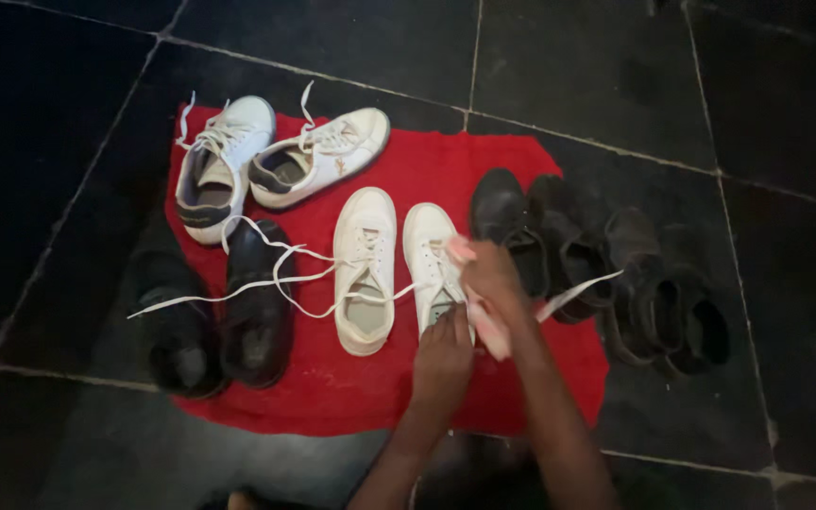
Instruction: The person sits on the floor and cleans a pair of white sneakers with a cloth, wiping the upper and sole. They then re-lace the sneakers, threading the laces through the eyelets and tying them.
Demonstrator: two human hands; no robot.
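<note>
My left hand (443, 359) rests on the heel end of a white sneaker (430, 247) in the middle of a red cloth (446, 165). My right hand (491, 276) is over the same shoe, pinching its white lace (578, 289), which trails out to the right. Beside it on the left lies its matching white sneaker (365, 269) with long loose laces (238, 283) spread leftward.
Two more white sneakers (271, 161) lie at the cloth's far left corner. A pair of black shoes (214, 316) sits at the left, two dark pairs (606, 269) at the right. Dark floor tiles (616, 66) surround the cloth.
</note>
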